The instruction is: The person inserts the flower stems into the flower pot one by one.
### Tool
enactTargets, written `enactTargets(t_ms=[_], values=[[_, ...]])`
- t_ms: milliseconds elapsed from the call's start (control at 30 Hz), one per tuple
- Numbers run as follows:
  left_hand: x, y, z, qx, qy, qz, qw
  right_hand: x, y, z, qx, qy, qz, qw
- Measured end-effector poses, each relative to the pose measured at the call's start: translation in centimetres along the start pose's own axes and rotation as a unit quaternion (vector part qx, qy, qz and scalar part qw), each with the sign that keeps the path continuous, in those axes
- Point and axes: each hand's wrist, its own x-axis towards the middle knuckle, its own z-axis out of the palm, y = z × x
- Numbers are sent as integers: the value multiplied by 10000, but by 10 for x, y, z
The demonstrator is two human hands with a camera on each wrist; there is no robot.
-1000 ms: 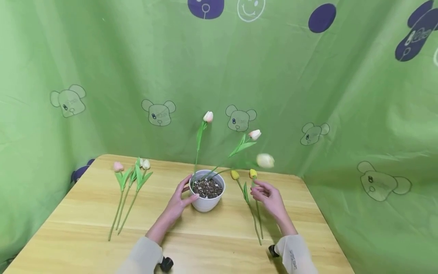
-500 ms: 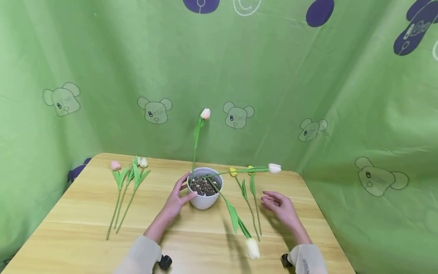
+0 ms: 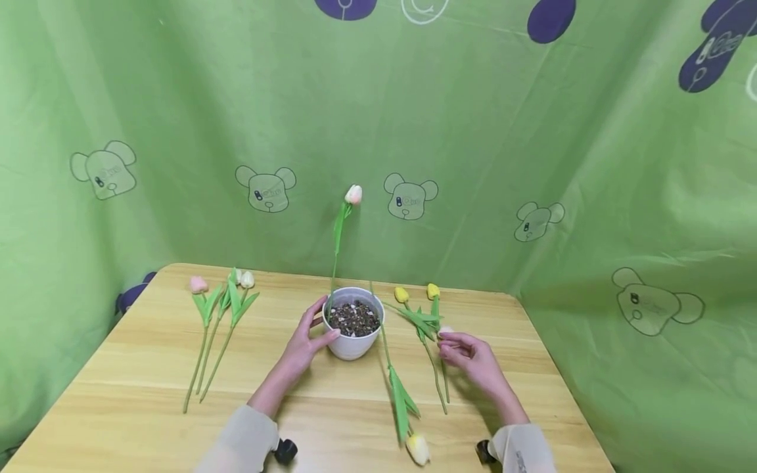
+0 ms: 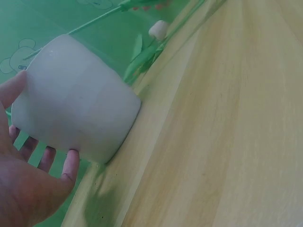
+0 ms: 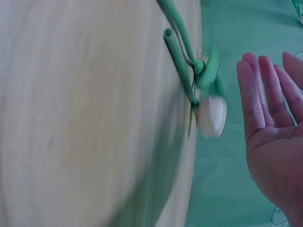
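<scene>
My left hand [image 3: 300, 347] grips the white flowerpot [image 3: 350, 348], thumb at the near rim and fingers round its left side. Dark, pebbly soil [image 3: 355, 318] fills it. One pink-and-white tulip [image 3: 353, 194] stands upright in the pot. A cream tulip [image 3: 418, 449] has tipped over the rim, its head down toward the table's front. Another pink-and-white tulip [image 5: 213, 117] droops to the right, its head partly hidden by my right hand [image 3: 475, 361] in the head view. The right wrist view shows that hand [image 5: 279, 137] with extended fingers, apart from the bloom.
Two yellow tulips [image 3: 401, 295] lie on the wooden table [image 3: 296, 420] right of the pot, under the drooping one's leaves. Left of the pot lie a pink tulip [image 3: 198, 284] and two white tulips [image 3: 247, 280]. A green curtain [image 3: 331, 98] surrounds the table.
The cream tulip has swung from the pot's right side down to the front. The leaning pink-and-white tulip has sunk toward the table. My right hand moved away rightward, then back slightly left.
</scene>
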Motion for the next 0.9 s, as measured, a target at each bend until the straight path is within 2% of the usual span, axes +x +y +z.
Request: enactTargets(t_ms=[500, 700, 900], values=[[1, -1, 0, -41, -14, -25, 10000, 4, -10, 17, -134, -207, -68, 9997], [0, 0, 0, -37, -29, -55, 10000, 13, -9, 33, -335, -400, -71, 9986], [0, 1, 0, -19, -16, -64, 10000, 27, -4, 58, -478, -598, 330, 9965]])
